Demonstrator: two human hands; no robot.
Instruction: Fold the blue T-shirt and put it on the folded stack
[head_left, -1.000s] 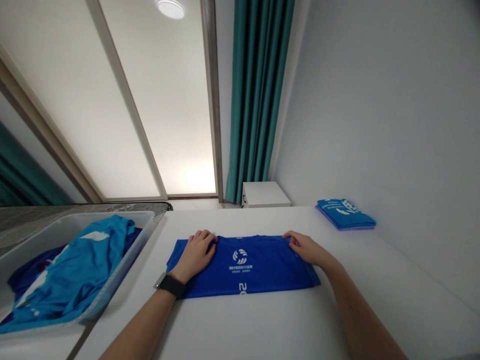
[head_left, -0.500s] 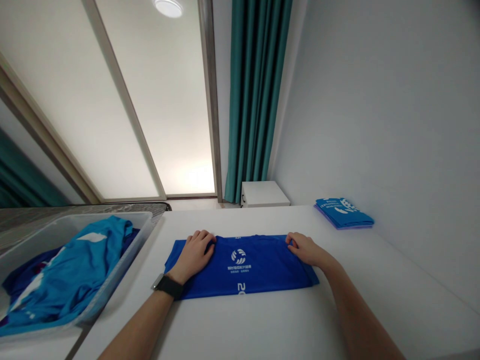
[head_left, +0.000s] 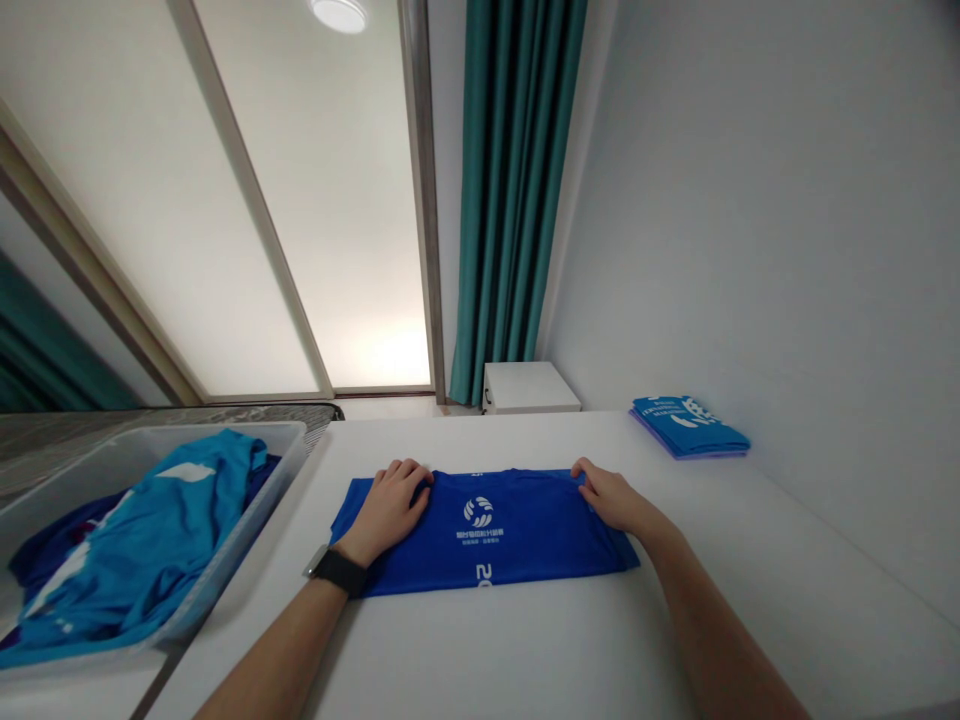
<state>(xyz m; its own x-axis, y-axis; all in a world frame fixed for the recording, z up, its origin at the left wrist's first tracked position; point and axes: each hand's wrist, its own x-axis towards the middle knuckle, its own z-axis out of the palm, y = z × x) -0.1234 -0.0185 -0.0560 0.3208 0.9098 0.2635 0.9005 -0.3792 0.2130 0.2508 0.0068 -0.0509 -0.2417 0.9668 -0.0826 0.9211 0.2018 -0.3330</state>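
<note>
Pressing folded blue shirt flat on tabletop: left grip released, palm down on left end; right grip curled at far edge, pinch unclear. Cloth likely soft, light, limp; take by folded edges.

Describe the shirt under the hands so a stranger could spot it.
On the white table beside the plain wall lies a dark blue folded T-shirt with a white round logo, left hand and right hand resting on its ends. Unlike the lighter blue folded stack by the wall and the crumpled shirts in the clear plastic bin, it lies alone and flat.
</note>
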